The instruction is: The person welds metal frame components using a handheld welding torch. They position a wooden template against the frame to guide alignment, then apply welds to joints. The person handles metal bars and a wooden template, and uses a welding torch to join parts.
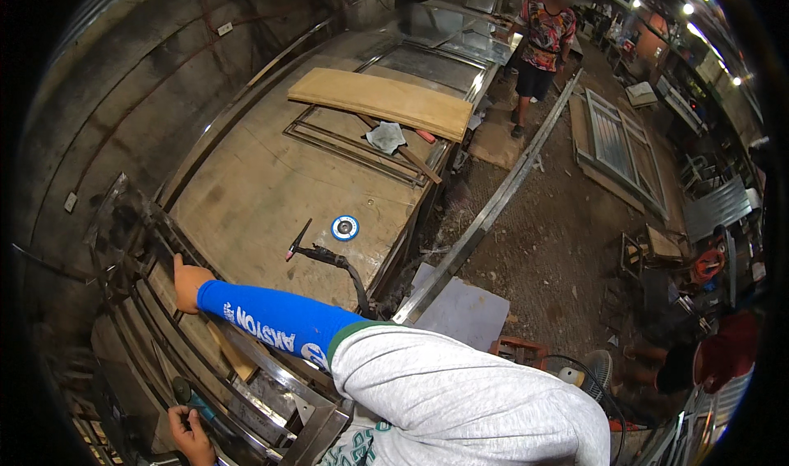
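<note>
My right arm, in a blue sleeve, reaches left across the bench front. My right hand (190, 285) rests by a dark metal bar (196, 251) at the bench's edge, one finger stretched out; its other fingers are partly hidden. At lower left, my left hand (191, 437) has its fingers drawn together, and what they hold, if anything, cannot be made out. Just above it lies a teal angle grinder (197, 402) among long metal bars (164, 334). On the bench are a welding torch (316, 255) with a black cable and a blue-rimmed round disc (345, 228).
A wooden board (382, 100), metal frames (353, 149) and a grey rag (386, 137) lie farther back on the bench (238, 195). A long metal bar (493, 203) slants along its right side. Another person (546, 43) stands beyond. A fan (597, 371) stands at lower right.
</note>
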Motion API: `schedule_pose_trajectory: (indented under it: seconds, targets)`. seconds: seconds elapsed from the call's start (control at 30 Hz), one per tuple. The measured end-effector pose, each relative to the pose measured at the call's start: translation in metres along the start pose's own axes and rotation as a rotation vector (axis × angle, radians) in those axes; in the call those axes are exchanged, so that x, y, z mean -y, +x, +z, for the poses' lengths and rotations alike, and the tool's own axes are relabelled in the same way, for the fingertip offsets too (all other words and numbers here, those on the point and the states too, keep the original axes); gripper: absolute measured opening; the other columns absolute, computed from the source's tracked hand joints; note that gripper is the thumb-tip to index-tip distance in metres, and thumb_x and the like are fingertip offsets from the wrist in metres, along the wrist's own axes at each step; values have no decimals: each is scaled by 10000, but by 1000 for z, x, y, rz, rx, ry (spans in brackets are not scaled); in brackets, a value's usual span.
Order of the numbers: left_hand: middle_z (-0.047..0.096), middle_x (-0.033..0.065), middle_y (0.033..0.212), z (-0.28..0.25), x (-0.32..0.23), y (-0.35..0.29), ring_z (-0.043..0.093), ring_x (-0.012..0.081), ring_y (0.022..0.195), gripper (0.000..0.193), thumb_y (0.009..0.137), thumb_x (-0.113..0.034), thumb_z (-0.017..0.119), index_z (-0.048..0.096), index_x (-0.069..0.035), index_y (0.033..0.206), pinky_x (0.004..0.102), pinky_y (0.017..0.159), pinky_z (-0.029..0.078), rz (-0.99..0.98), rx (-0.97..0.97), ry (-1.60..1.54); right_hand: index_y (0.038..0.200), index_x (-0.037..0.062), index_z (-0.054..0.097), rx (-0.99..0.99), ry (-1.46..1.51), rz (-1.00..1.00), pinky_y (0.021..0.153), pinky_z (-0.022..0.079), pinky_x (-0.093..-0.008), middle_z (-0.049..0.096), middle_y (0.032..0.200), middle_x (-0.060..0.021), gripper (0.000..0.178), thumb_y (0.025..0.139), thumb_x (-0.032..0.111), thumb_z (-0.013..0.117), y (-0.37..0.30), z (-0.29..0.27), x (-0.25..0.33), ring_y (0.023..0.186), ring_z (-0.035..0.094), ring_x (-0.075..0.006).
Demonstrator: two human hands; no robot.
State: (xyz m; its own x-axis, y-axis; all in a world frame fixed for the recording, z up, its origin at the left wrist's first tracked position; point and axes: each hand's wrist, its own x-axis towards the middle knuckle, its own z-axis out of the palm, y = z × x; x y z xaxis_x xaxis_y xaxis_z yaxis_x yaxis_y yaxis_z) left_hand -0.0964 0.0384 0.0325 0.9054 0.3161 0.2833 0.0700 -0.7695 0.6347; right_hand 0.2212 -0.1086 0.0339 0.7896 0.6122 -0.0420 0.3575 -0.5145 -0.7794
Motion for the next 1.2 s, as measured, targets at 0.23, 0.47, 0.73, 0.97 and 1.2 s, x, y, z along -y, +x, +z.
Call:
schedule_pose_trajectory:
  seconds: [0.23,0.47,0.73,0.97,1.2]
  targets:
    - [447,76,875,-1,-5,0,425,184,839,203,1036,-148,599,474,-3,970,303,791,392,-28,16,7,1573,-186,65,-30,1,-21,899,573,-442,677,1162,-350,1108,682,30,687,0,2,0,1079,702,-418]
    - [435,70,860,-1,-16,1,419,182,823,212,1039,-154,592,466,-5,955,311,775,393,7,8,30,1580,-174,72,-35,1,-11,913,569,-435,679,1166,-343,1085,708,42,680,-2,0,0,1082,702,-415]
    - [423,41,857,-1,4,1,401,144,792,168,1034,-130,583,479,-16,965,285,734,377,5,0,2,1585,-163,49,-12,-3,7,947,560,-433,692,1154,-331,1092,749,86,706,3,4,-2,1087,707,-402]
    - [416,10,872,0,3,-1,391,109,783,142,1028,-98,585,471,-39,969,264,697,359,-54,15,-99,1584,-166,63,-19,-12,10,963,550,-445,680,1181,-339,1073,752,90,690,3,4,-1,1121,694,-403]
    - [479,45,853,5,8,-1,451,136,772,108,980,-56,597,505,-6,956,291,706,405,19,-70,-104,1557,-196,105,-20,-12,-12,966,547,-445,663,1190,-368,1016,765,99,668,-1,1,-1,1117,686,-432]
